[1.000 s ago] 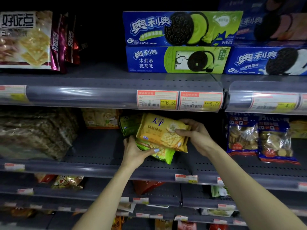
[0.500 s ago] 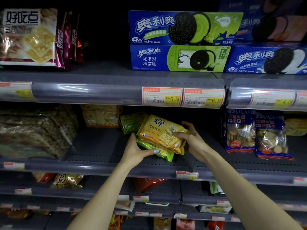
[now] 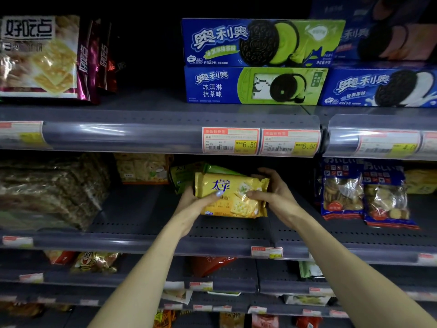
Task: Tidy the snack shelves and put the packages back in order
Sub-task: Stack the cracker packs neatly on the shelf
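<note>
Both hands are gripping one yellow cracker pack (image 3: 233,197), held roughly level at the middle shelf (image 3: 142,221). Left hand (image 3: 197,201) is holding the pack's left end, thumb lying across the front face. Right hand (image 3: 272,192) is clasping the right end, fingers curling over the top edge and thumb pressing on the printed front. Whether the pack's lower edge is touching the shelf deck cannot be told.

Green packs (image 3: 186,176) are sitting directly behind the yellow one, partly hidden by it. A pale cracker bag (image 3: 142,169) is standing further back to the left. A large clear bag of brown snacks (image 3: 47,190) is occupying the left end of the same shelf. Two blue-topped cookie bags (image 3: 364,192) are standing side by side at the right, clear windows showing round biscuits inside.

On the upper shelf (image 3: 142,114), two blue-and-green sandwich-cookie boxes (image 3: 255,62) are lying stacked one on the other, with a blue-and-white box (image 3: 378,88) just beside them to the right. Maroon-edged cracker bags (image 3: 47,58) are standing at the left. Price tags (image 3: 260,142) are sitting in the rail below the boxes, two reading 6.50.

Lower shelves are holding assorted packets, too dim to identify.
</note>
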Tool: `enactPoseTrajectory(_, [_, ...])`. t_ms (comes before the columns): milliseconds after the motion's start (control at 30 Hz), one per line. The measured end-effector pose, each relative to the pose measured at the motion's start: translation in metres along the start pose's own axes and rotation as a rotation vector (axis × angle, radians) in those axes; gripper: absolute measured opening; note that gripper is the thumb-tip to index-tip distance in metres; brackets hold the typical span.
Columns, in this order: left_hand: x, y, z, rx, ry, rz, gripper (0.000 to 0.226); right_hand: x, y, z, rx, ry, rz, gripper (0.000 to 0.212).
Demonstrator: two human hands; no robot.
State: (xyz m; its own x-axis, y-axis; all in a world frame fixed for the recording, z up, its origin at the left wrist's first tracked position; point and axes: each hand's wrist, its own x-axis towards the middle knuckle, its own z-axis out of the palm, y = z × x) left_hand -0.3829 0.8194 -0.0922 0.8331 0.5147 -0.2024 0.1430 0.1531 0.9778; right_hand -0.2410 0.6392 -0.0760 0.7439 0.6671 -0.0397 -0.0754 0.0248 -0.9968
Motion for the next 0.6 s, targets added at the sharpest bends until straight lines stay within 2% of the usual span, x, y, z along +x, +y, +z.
enactPoseTrajectory(133, [-0.003,-0.010,0.004,0.131,-0.046,-0.014,0.098,-0.007,0.013,-0.011,-0.110,0.005,0.056,0.100])
enactPoseTrajectory(267, [0.001,-0.018,0.003,0.212,-0.099,0.025,0.078,-0.012,0.026,-0.007,-0.114,-0.124,0.155,0.120])
enactPoseTrajectory(367, [0.002,-0.016,0.004,0.249,-0.106,0.048,0.082,-0.008,0.028,-0.004,-0.111,-0.109,0.178,0.135])
enactPoseTrajectory(400, [0.002,-0.015,0.004,0.266,-0.105,0.042,0.090,-0.008,0.026,-0.003,-0.104,-0.104,0.189,0.133])
enactPoseTrajectory(500, [0.003,-0.015,-0.001,0.319,-0.133,0.021,0.124,-0.007,0.023,-0.002,-0.104,-0.095,0.207,0.110])
enactPoseTrajectory(567, [0.000,-0.012,-0.003,0.328,-0.151,0.013,0.128,-0.010,0.024,0.000,-0.135,-0.064,0.200,0.099])
enactPoseTrajectory(600, [-0.003,-0.008,-0.005,0.334,-0.128,0.000,0.120,-0.011,0.025,0.000,-0.154,-0.051,0.192,0.098])
